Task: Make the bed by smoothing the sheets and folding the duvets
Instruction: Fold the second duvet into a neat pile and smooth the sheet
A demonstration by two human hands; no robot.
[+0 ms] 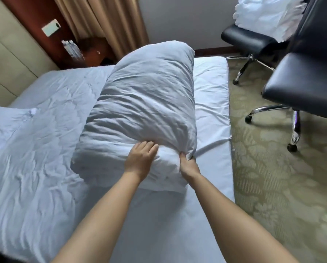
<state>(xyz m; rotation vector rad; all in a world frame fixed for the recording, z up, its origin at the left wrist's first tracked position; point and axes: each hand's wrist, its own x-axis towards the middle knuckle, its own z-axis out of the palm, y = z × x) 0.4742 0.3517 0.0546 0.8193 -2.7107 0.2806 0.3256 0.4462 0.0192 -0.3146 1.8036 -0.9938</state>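
A thick folded white duvet (143, 103) lies as a long bundle on the right half of the bed. My left hand (140, 158) presses flat on its near end with straight fingers. My right hand (187, 162) grips the near right corner of the bundle, its fingers tucked into the fabric and partly hidden. A wrinkled white sheet (35, 149) covers the left half of the bed, and a smoother sheet (210, 114) shows along the right edge.
Two black office chairs (301, 86) on wheels stand on the patterned carpet (273, 177) right of the bed. White bedding (263, 14) is heaped on the far chair. Water bottles (72, 48) stand on a dark wooden nightstand by the curtain.
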